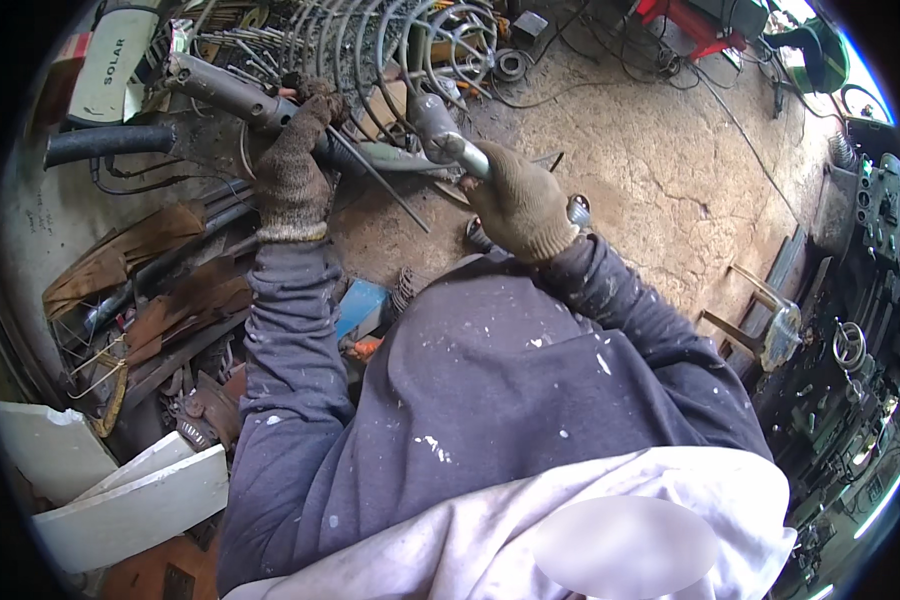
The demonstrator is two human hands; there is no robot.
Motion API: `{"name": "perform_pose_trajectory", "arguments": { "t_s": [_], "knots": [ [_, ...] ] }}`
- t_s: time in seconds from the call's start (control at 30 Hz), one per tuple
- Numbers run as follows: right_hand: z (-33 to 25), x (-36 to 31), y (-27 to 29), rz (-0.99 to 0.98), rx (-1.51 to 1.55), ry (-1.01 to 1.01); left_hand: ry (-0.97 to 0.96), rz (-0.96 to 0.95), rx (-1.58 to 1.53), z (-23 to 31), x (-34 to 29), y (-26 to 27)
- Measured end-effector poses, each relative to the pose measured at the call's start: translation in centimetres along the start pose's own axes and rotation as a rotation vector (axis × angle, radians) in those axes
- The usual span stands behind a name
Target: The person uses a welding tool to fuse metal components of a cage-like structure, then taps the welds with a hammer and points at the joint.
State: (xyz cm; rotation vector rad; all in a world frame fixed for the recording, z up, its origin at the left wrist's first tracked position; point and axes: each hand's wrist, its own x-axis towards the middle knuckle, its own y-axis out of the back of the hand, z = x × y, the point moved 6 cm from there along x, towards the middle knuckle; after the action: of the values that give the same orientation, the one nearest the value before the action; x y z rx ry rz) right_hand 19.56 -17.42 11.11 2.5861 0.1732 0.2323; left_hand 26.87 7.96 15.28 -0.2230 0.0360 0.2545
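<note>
Both of my hands wear brown knitted work gloves. My left hand [295, 185] is closed around a grey metal pipe [225, 90], its fingers wrapped near the pipe's right end. Below those fingers a thin metal rod [385, 185] slants down to the right. My right hand [525, 205] grips the metal handle of a hammer [435, 130]; its grey cylindrical head points up and left, in front of a wire coil guard [370, 60]. What lies directly under my left palm is hidden.
A pale machine casing [115, 65] and a black hose [110, 145] are at upper left. Scrap metal, brown sheets [120, 255] and white boards [130, 500] lie on the left. Cables cross the concrete floor [660, 180]. A machine with a handwheel [850, 345] stands right.
</note>
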Motion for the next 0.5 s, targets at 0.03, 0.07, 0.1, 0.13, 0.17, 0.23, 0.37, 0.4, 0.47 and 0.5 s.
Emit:
{"name": "perform_pose_trajectory", "arguments": {
  "t_s": [0.03, 0.07, 0.1, 0.13, 0.17, 0.23, 0.37, 0.4, 0.47, 0.5],
  "knots": [
    [0.2, -0.1, -0.4, -0.038, -0.029, -0.029, -0.074, -0.042, 0.119, 0.1, 0.1, 0.4],
    [0.3, -0.2, -0.6, -0.076, -0.058, -0.058, -0.108, -0.06, 0.18, 0.0, 0.2, 0.8],
    [0.4, -0.5, -0.5, -0.092, -0.066, -0.118, -0.145, -0.079, 0.238, -0.1, 0.3, 1.0],
    [0.5, -0.6, -0.4, -0.093, -0.066, -0.119, -0.142, -0.078, 0.255, -0.1, 0.3, 1.0],
    [0.4, -0.7, -0.2, -0.044, -0.026, -0.081, -0.138, -0.077, 0.263, -0.3, 0.4, 1.1],
    [0.3, -0.8, 0.1, 0.02, 0.031, -0.005, -0.136, -0.054, 0.234, -0.7, 0.9, 1.8],
    [-0.6, -1.0, -0.1, -0.039, 0.005, -0.024, -0.13, -0.016, 0.186, -0.8, 0.4, 2.1],
    [-0.9, -1.0, -0.5, -0.113, 0.024, -0.042, -0.129, -0.009, 0.184, -0.4, 0.0, 1.9],
    [-1.4, -0.9, -0.3, -0.167, 0.028, -0.065, 0.053, 0.05, -0.119, 0.1, -1.5, 0.3],
    [-2.1, -0.9, -0.2, -0.182, 0.077, -0.038, 0.008, 0.056, -0.132, 0.2, -2.0, 1.4]
  ]
}}
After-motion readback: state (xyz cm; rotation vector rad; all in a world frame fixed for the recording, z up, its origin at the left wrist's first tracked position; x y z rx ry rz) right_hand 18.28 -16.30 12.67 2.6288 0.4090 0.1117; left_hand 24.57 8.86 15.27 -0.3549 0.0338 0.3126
